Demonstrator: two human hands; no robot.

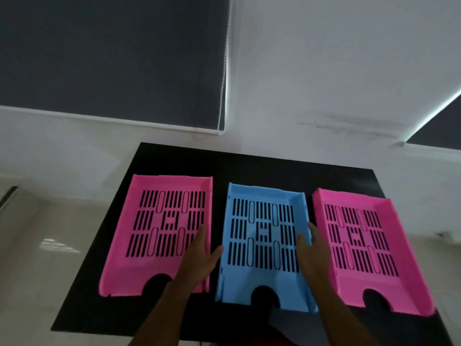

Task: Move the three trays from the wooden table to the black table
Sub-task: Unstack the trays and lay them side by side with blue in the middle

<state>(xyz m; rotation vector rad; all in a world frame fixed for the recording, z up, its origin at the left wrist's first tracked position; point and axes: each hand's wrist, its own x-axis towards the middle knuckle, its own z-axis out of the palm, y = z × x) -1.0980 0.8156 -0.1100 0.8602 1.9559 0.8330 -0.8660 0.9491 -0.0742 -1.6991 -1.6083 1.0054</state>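
Three slotted plastic trays lie side by side on the black table (249, 163): a pink tray (149, 186) on the left, a blue tray (264, 196) in the middle and a second pink tray (354, 206) on the right. My left hand (199, 260) hovers over the gap between the left pink tray and the blue tray, fingers spread, holding nothing. My right hand (311, 248) rests at the blue tray's right wall, fingers apart, thumb inside the tray. Whether it touches the wall is unclear.
A white wall rises behind the table, with dark roller blinds (112, 58) at upper left and far right. Pale glossy floor (50, 233) shows to the left of the table. The wooden table is out of view.
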